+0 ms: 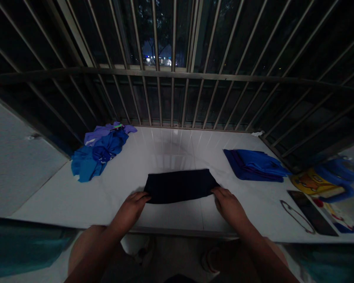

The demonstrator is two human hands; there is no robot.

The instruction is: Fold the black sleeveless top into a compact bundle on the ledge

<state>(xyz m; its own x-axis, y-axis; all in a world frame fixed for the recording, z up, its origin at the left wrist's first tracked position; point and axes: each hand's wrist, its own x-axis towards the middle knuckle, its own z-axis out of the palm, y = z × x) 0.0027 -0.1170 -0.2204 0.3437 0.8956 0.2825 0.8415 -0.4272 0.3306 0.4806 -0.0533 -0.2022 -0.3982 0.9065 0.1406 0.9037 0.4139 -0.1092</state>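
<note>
Down at the bottom of the picture, two bare arms reach out over the person's own knees point(85, 247). The left hand point(129, 212) and the right hand point(228, 206) are far apart, and each one holds an end of a dark navy cloth point(179, 186). The cloth is folded into a long flat strip and lies on a white tiled ledge point(171, 149), in the middle of the picture near the front edge. To the right of the hands is a folded blue cloth point(255, 166), and the lower right has a thin wire loop point(297, 217) beside a long black strip point(312, 212). Past those are a yellow cartoon bag point(315, 184) and a round blue thing point(336, 177), which sit off the ledge at the right edge. At the upper left of the ledge is a messy blue heap of clothes point(98, 155) with a purple piece point(102, 133) at its back. Behind the ledge stand tall metal window bars point(157, 98), and far outside, small lights point(159, 61) shine in the dark.
</note>
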